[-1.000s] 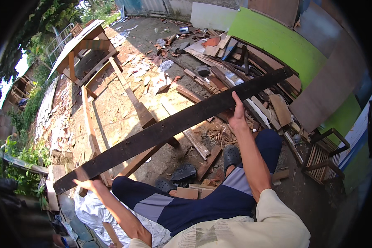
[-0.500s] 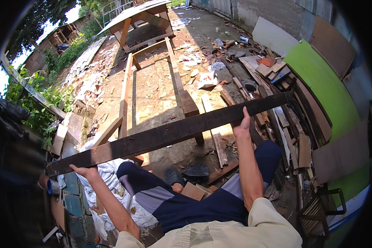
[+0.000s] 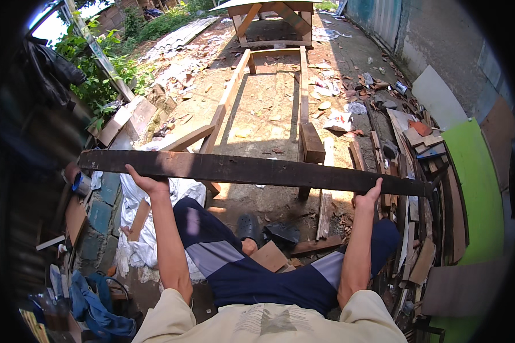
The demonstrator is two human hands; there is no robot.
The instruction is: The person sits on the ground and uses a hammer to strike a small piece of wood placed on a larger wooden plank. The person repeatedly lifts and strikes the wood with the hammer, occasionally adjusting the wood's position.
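Observation:
A long dark wooden plank (image 3: 257,171) is held crosswise in front of me, nearly level, above my knees. My left hand (image 3: 147,182) grips it toward its left end, thumb on the near face and the other fingers hidden behind. Nearer the right end, my right hand (image 3: 371,194) clasps it from below the same way. Beyond the plank stands a long wooden frame (image 3: 230,94) with two rails. A short wooden block (image 3: 312,143) sits at its near right corner, and a slanting board (image 3: 187,138) meets its left rail.
A table with a white top (image 3: 269,4) stands at the far end. Scrap wood (image 3: 409,228) is piled on the right beside a green panel (image 3: 469,183). At left lie a white sack (image 3: 133,251), a paint can (image 3: 81,183) and blue cloth (image 3: 100,306). Sandals (image 3: 249,227) lie between my legs.
The plank has turned from slanting up at the right to nearly level: its left end rose and its right end came down. Both hands moved with it, still gripping. My view also shifted left.

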